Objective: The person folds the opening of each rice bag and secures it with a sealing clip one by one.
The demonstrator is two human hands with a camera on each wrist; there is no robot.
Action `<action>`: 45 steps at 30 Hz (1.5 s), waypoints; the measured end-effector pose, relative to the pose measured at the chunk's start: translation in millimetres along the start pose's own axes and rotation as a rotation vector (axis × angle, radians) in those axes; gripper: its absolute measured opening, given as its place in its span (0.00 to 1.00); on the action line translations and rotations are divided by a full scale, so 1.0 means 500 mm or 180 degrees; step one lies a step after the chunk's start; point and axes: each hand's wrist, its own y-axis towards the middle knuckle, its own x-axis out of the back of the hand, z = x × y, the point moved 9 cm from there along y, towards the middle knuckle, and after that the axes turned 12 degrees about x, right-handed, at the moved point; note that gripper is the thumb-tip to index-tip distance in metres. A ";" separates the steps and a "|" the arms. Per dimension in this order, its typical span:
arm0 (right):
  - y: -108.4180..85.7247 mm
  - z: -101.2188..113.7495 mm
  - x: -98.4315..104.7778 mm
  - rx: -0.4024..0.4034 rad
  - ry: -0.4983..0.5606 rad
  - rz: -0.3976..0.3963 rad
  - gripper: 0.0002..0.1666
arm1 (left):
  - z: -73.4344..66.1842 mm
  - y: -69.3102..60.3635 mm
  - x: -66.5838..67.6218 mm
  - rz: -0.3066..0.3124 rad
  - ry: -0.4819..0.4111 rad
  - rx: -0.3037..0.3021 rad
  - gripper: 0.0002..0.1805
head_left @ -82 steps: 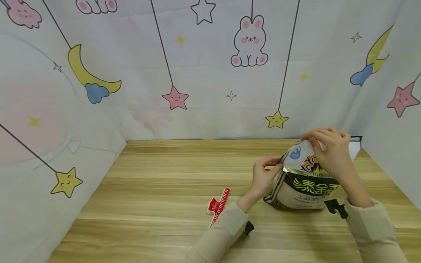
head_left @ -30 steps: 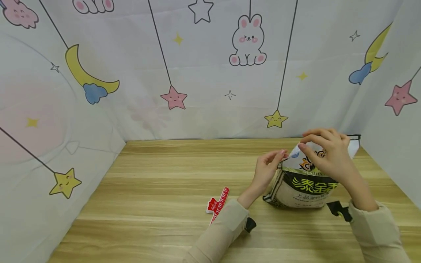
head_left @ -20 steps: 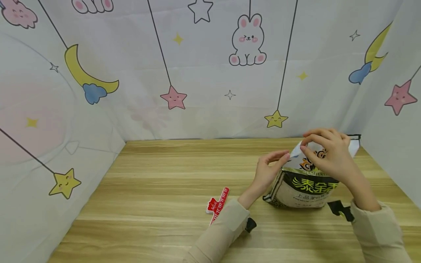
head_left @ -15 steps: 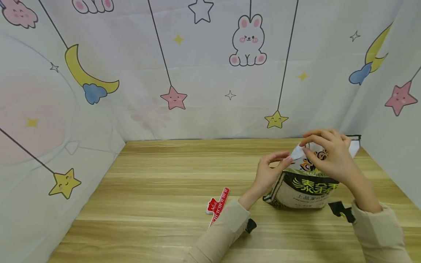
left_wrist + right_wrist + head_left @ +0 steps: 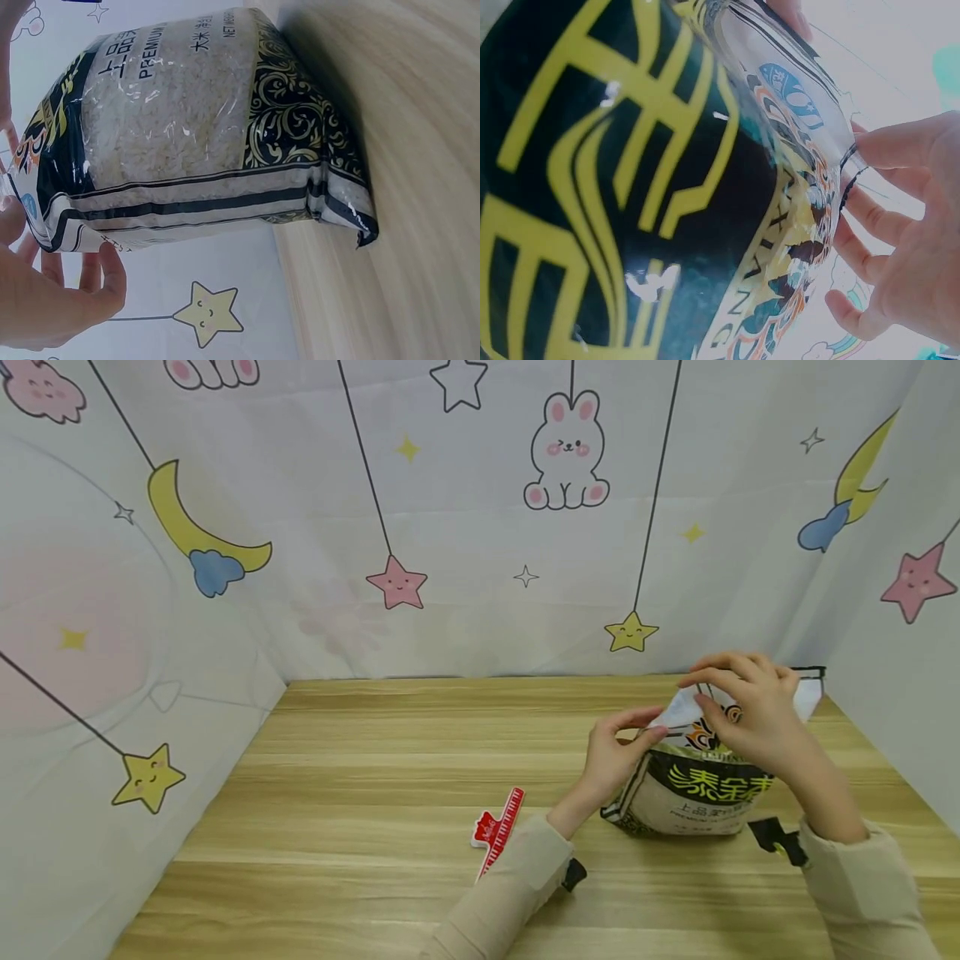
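A rice bag [image 5: 697, 806] with a black and yellow label stands upright on the right of the table. Its white top corner is folded over towards the front. My left hand [image 5: 611, 760] pinches the top left edge of the bag between thumb and fingers. Above the label, my right hand [image 5: 757, 710] pinches the top edge between thumb and index finger. The left wrist view shows rice through the clear side of the bag [image 5: 172, 127] and my left hand [image 5: 52, 292] at its top. In the right wrist view my right hand [image 5: 922, 225] pinches the white top edge.
A red and white clip [image 5: 501, 831] lies on the wooden table [image 5: 337, 793], left of my left forearm and partly behind its sleeve. Black pieces show beside both sleeves. A white printed curtain [image 5: 480, 527] stands behind the table and at its sides.
The bag's top left corner has gone from standing up to folded over, its white inner side showing. My left hand has shifted slightly right along the edge. The bag's body has stayed in place.
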 end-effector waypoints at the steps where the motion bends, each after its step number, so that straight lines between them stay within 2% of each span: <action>1: 0.000 0.000 -0.002 0.0009 -0.0034 0.0014 0.19 | -0.007 -0.003 0.001 0.0011 0.0001 -0.0007 0.15; 5: 0.002 0.001 -0.006 0.0062 -0.0220 0.0090 0.19 | -0.023 -0.009 0.004 -0.0015 0.0043 -0.0002 0.15; 13: 0.005 0.006 -0.010 0.0154 -0.0446 0.0136 0.15 | -0.022 -0.010 0.007 -0.0130 0.0086 -0.0051 0.14; 17: 0.006 0.007 -0.009 0.0150 -0.0462 0.0090 0.09 | -0.021 -0.009 0.007 -0.0127 0.0044 -0.0062 0.14; 20: 0.008 0.005 -0.007 0.0107 -0.0476 0.0015 0.07 | -0.023 -0.010 0.010 -0.0171 0.0123 -0.0085 0.13; 24: 0.009 0.001 -0.005 0.0051 -0.0546 -0.0094 0.09 | -0.028 -0.013 0.014 -0.0266 0.0269 -0.0130 0.13; 26: 0.009 -0.001 -0.004 0.0036 -0.0590 -0.0141 0.08 | -0.023 -0.010 0.015 -0.0295 0.0272 -0.0100 0.12; 33: 0.006 -0.008 -0.002 -0.0041 -0.0648 -0.0268 0.06 | 0.042 0.021 0.014 -0.0451 0.0271 0.0128 0.12; 39: 0.004 -0.013 0.005 -0.0127 -0.0694 -0.0324 0.06 | 0.047 0.024 0.013 -0.0408 0.0299 0.0207 0.11; 45: -0.001 -0.022 0.008 -0.0249 -0.0639 -0.0320 0.09 | 0.044 0.021 0.014 -0.0360 0.0352 0.0106 0.12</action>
